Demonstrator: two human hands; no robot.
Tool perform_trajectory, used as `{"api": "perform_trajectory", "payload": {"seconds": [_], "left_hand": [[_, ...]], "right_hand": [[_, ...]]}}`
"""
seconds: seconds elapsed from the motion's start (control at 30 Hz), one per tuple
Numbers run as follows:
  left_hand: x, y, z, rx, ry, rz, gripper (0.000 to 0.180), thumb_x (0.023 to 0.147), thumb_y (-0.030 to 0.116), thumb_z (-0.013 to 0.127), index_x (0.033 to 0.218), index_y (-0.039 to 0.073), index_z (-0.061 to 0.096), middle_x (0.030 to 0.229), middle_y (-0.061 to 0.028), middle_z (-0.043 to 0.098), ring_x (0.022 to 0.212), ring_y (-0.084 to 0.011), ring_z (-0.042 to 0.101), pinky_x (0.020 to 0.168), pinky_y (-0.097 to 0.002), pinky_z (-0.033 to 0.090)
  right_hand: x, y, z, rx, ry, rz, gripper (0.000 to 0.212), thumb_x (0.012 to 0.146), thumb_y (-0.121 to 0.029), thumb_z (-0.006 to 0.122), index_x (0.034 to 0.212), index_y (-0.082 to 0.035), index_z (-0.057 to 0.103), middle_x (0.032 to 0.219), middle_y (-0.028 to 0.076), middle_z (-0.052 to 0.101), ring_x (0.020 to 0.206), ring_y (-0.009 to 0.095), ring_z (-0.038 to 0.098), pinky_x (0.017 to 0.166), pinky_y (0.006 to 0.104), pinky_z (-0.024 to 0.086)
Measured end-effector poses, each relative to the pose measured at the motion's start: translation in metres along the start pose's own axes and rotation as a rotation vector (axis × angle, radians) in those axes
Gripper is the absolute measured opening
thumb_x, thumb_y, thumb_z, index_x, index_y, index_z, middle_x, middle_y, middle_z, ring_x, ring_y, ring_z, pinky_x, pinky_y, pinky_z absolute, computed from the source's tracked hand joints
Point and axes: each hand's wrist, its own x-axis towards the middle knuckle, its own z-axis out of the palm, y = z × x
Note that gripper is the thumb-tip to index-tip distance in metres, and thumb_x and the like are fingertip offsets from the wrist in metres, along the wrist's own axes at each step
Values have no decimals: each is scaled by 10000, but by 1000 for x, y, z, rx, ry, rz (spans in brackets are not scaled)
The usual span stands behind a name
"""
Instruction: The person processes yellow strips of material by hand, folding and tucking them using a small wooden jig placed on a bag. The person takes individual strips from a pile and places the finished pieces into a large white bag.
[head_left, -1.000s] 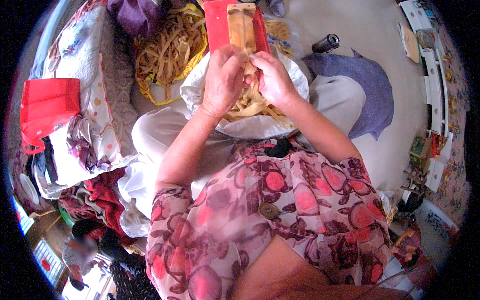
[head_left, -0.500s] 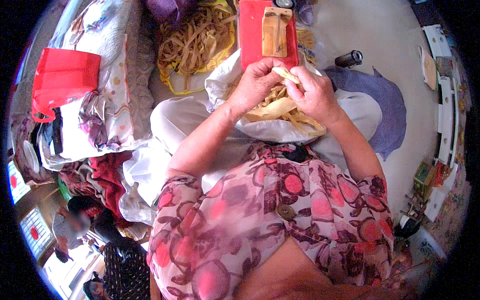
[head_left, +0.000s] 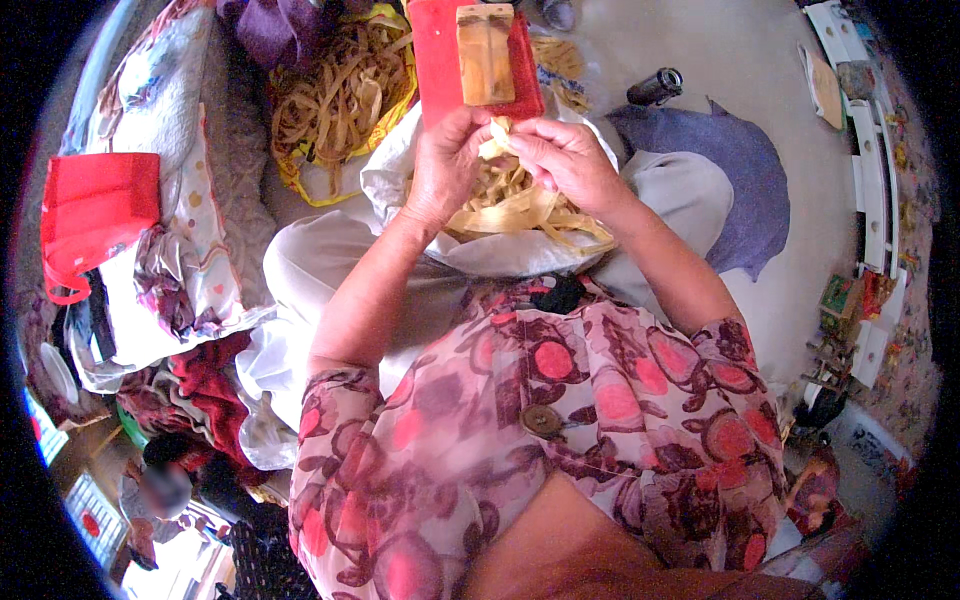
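Between my hands is a small pale yellow strip (head_left: 494, 140), bent or folded, its exact kind unclear. My left hand (head_left: 448, 165) is closed, pinching the strip from the left. My right hand (head_left: 572, 165) pinches its other side with thumb and fingertips. Directly below lies a heap of flat tan strips (head_left: 510, 212) in an open white cloth sack (head_left: 480, 258) on my lap. Just beyond my fingers, a wooden block (head_left: 486, 60) with a dark line along it rests on a red board or box (head_left: 432, 55).
A yellow-edged bag (head_left: 335, 195) of tangled tan strips stands at the far left. Blue-grey cloth (head_left: 745, 190) and a dark cylinder (head_left: 655, 87) lie on the floor to the right. A red bag (head_left: 100, 210) sits on bedding at left. Another person (head_left: 165, 500) shows at the lower left.
The whole view has shifted, so things appear further left. The fingers of my right hand have straightened somewhat, and the strip between my hands has turned more upright.
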Motion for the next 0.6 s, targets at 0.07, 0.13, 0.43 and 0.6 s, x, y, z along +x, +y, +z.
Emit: {"api": "perform_trajectory", "payload": {"seconds": [0.07, 0.13, 0.43, 0.6], "left_hand": [[-2, 7, 7, -120, -16, -58, 207, 912, 155, 484, 1019, -11, 547, 854, -42, 601, 725, -111, 583, 680, -262, 503], [-6, 12, 9, -121, -16, -15, 236, 913, 178, 486, 1034, -15, 549, 829, -40, 605, 727, -111, 586, 666, -250, 500], [-7, 16, -2, 172, 38, 34, 87, 869, 74, 541, 873, 14, 603, 677, -15, 600, 617, -71, 560, 588, -214, 459], [0, 18, -14, 618, 90, 168, 103, 810, 71, 614, 884, 1, 607, 786, -68, 617, 695, -148, 594, 647, -260, 482]], "right_hand": [[5, 1, 2, -106, 131, -27, 199, 870, -231, 565, 951, -52, 596, 622, -41, 489, 492, 19, 408, 425, 168, 327], [8, 2, 5, -113, 184, -102, 204, 872, -251, 556, 945, -61, 574, 602, -35, 481, 474, 24, 404, 417, 170, 321], [22, -1, -37, 324, 283, 77, 368, 902, -458, 417, 836, -102, 477, 511, -51, 348, 394, 35, 259, 361, 186, 188], [16, 13, -35, 127, 222, -28, 201, 898, -284, 488, 827, -97, 477, 534, -58, 359, 409, 31, 277, 372, 181, 199]]}}
